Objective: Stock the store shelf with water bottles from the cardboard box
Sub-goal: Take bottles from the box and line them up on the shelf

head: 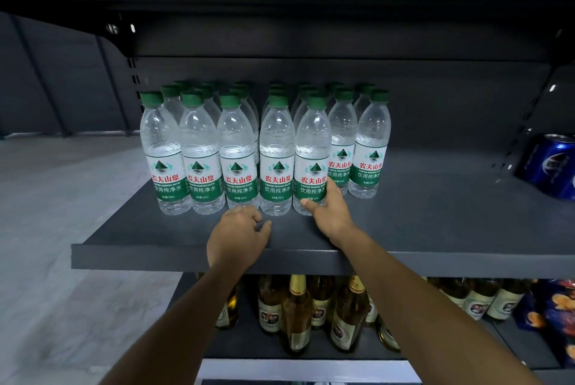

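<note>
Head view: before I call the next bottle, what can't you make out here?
- Cardboard box: nowhere in the head view, so remaining stock is unknown.
- Rear water bottles: hidden behind the front row; only caps show, depth count unclear.
- Blue can: cut off by the right edge.
- Left hand: its fingers curl under, contact with anything unclear.

Clear water bottles (278,148): green caps, white-and-green labels, red characters. Dark grey shelf (435,229). Blue can (550,163). Amber glass bottles (297,313), gold foil necks.
</note>
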